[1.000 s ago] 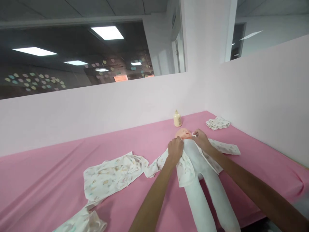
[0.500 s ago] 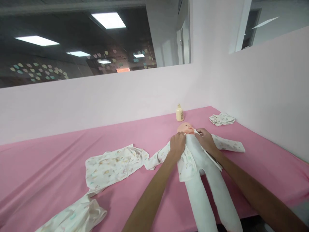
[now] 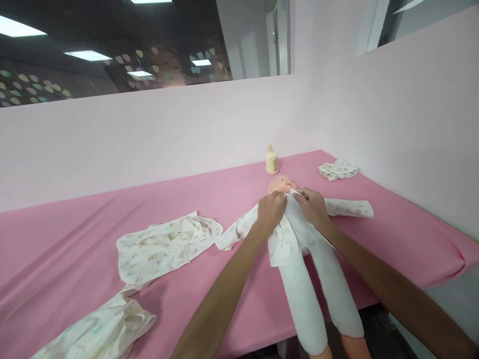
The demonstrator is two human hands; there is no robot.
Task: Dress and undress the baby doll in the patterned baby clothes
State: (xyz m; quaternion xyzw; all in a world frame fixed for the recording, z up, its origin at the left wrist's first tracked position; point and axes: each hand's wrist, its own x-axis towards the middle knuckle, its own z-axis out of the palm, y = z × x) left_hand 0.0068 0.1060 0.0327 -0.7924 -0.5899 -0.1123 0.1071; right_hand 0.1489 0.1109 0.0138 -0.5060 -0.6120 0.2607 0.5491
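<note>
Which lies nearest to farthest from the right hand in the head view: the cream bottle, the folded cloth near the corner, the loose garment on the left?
From the right hand:
1. Folded cloth, beyond it to the right, near the wall.
2. Cream bottle, beyond the doll's head.
3. Loose garment, far left on the pink table.

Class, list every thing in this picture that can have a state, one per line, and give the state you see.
Doll: on its back, legs over the table edge.
Printed top: on the doll, front open.
Left hand: gripping the top's edge at the chest.
Right hand: gripping the other edge.
Bottle: upright by the wall.
Loose garment: spread out, crumpled.
Small cloth: bunched up.
</note>
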